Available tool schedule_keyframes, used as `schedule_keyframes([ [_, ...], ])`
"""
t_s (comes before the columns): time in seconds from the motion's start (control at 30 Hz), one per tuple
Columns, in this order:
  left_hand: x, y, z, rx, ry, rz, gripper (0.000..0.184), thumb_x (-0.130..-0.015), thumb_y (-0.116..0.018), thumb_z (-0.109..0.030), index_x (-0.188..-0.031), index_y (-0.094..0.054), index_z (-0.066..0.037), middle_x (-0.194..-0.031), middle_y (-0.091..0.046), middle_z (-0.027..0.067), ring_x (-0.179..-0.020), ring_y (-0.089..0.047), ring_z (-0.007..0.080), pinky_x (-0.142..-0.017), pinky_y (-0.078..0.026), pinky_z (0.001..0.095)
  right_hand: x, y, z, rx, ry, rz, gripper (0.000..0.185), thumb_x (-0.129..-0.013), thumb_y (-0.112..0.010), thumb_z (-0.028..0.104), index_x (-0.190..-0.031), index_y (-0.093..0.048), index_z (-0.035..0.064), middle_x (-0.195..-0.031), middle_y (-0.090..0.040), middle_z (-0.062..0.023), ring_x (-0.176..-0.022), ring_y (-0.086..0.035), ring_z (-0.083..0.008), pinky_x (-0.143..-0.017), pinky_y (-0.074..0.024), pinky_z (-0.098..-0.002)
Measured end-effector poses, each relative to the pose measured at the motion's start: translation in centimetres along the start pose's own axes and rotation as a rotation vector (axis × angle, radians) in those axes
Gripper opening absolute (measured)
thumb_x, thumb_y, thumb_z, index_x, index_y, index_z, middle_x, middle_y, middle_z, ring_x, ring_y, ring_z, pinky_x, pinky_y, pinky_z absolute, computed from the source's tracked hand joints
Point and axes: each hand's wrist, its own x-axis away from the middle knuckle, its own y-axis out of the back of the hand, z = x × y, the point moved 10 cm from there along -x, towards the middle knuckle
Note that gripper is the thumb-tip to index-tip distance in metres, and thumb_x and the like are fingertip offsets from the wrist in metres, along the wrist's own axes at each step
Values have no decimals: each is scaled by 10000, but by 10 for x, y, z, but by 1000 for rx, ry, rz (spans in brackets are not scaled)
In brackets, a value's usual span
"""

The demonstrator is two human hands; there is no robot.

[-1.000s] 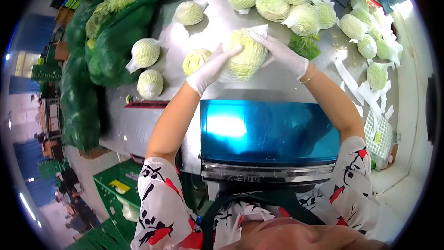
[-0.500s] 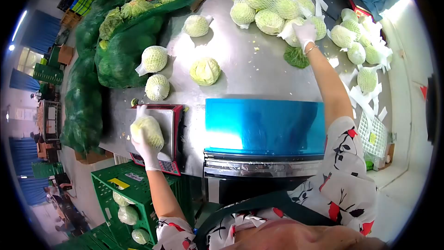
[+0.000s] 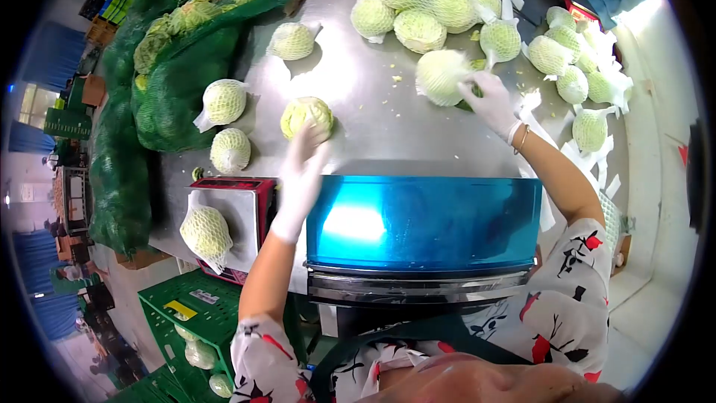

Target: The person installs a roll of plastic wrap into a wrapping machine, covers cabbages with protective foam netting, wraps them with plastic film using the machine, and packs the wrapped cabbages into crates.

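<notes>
our white-gloved left hand (image 3: 300, 172) looks loosely open over a bare pale-green cabbage (image 3: 304, 113), right hand (image 3: 491, 104) half-curled by a white-netted cabbage (image 3: 441, 77), hold unclear, and another netted cabbage (image 3: 206, 233) sits hands-free on the red-edged scale (image 3: 242, 213)

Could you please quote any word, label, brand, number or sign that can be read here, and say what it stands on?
No text is legible.
Yellow label on the green crate: no writing can be made out.
Pale label on the same crate: too small and blurred.
Red-edged scale: any markings are too small to read.
</notes>
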Motion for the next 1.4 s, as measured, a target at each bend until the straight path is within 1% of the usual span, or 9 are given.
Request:
schedule_keyframes([
  [0.17,-53,-160,53,372,799,203,739,-955,-589,-547,-1515,-407,-101,-1497,-490,151,-1326,-504,322,-1070,-420,477,15,-62,-98,-360,-650,461,659,-920,-615,600,-1250,-643,30,-1179,-678,-185,-1030,-670,-250,-869,-542,-373],
  [0.2,-80,-225,134,825,743,498,674,-968,-586,-515,-1503,-422,-139,-1455,-535,133,-1291,-540,333,-1050,-448,506,27,-77,-86,-494,-768,561,677,-925,-600,615,-1307,-603,56,-1209,-667,-162,-1029,-665,-258,-878,-540,-399],
  [0.33,-91,-231,150,909,868,350,547,-970,-608,-454,-1411,-499,-148,-1279,-646,109,-1111,-666,305,-903,-567,497,74,-162,1,-1209,-1010,944,835,-931,-365,776,-1551,-340,217,-1402,-571,-126,-1090,-659,-305,-948,-534,-473],
  [0.57,-54,-136,69,249,406,78,857,-830,-773,-498,-1345,-431,96,-1211,-640,241,-1139,-644,316,-921,-543,395,26,-28,81,-1019,-619,575,603,-1071,-395,451,-1541,-384,73,-1430,-538,-67,-1025,-670,-135,-811,-556,-306],
  [0.8,130,-94,-52,-203,156,151,1059,-778,-799,-479,-1559,-235,-38,-1391,-479,299,-1226,-562,427,-1067,-444,449,156,60,151,-1135,-756,224,505,-1106,-349,403,-1325,-594,20,-1100,-692,-7,-945,-639,-133,-800,-516,-264],
  [0.97,163,-102,-15,-274,217,286,889,-829,-685,-614,-1445,-443,-20,-1299,-557,289,-1211,-564,434,-1051,-453,444,222,44,142,-923,-679,392,529,-1107,-357,402,-1349,-580,-12,-1133,-688,-57,-1008,-620,-134,-890,-489,-276],
  [1.03,159,-103,-12,-316,155,257,821,-866,-630,-631,-1386,-507,-8,-1285,-585,272,-1205,-571,417,-1063,-441,431,232,40,127,-753,-1127,496,508,-1109,-369,352,-1355,-563,-48,-1182,-676,-95,-1073,-601,-137,-990,-451,-280],
  [1.17,179,-68,-20,-149,114,134,652,-891,-668,-505,-1314,-597,-15,-1097,-676,201,-1007,-646,337,-909,-506,402,213,86,130,-527,-461,55,454,-1080,-463,336,-1356,-585,-3,-1241,-666,-103,-1113,-613,-162,-986,-463,-298],
  [1.4,253,17,-16,-794,-273,-193,535,-881,-744,-239,-1337,-578,-13,-833,-670,86,-900,-615,267,-837,-484,405,249,107,171,-674,-529,141,471,-1011,-626,267,-1410,-551,28,-1372,-616,-146,-1273,-557,-184,-1077,-414,-309],
])
